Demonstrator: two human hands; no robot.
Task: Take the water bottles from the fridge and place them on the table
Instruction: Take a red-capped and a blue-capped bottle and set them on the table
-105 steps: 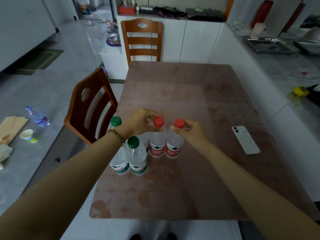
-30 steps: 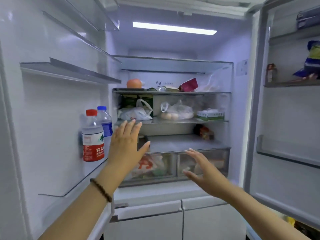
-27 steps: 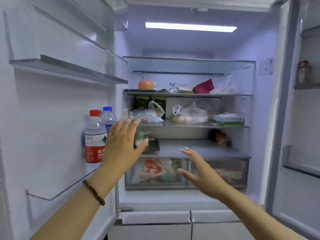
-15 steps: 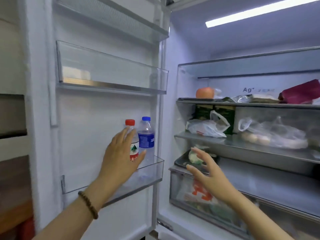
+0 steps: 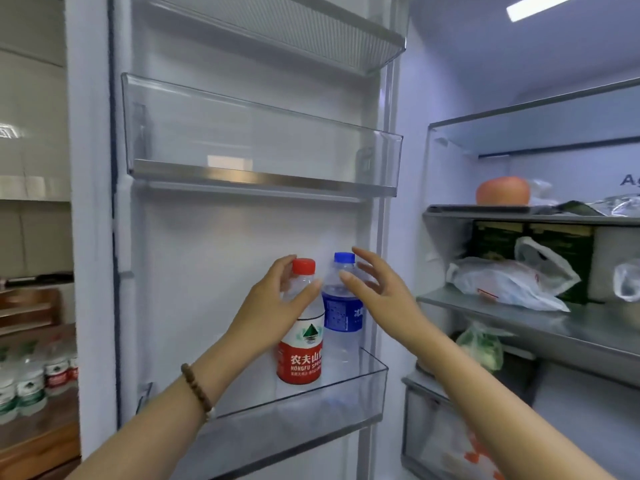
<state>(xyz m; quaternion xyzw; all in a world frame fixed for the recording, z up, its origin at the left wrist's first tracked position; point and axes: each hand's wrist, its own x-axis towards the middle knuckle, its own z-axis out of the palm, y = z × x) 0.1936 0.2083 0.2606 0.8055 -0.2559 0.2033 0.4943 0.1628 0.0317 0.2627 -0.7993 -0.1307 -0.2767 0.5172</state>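
Observation:
Two water bottles stand side by side in the lower door bin (image 5: 311, 407) of the open fridge. The red-capped bottle (image 5: 300, 355) has a red label; the blue-capped bottle (image 5: 343, 313) to its right has a blue label. My left hand (image 5: 273, 310) curls around the red-capped bottle's neck and shoulder, thumb in front, fingers behind. My right hand (image 5: 377, 292) is spread open at the blue-capped bottle's upper part, fingertips near its cap; I cannot tell if it touches.
Above the bottles hangs an empty clear door bin (image 5: 263, 150). The fridge interior at right holds an orange fruit (image 5: 502, 190), plastic bags (image 5: 502, 282) and drawers. Past the door at far left, several bottles (image 5: 31, 379) stand on a wooden surface.
I left the table with its bottles and faced the open fridge. Both hands moved up and left to the door bin; the left closed around the red-capped bottle, the right reached the blue-capped one.

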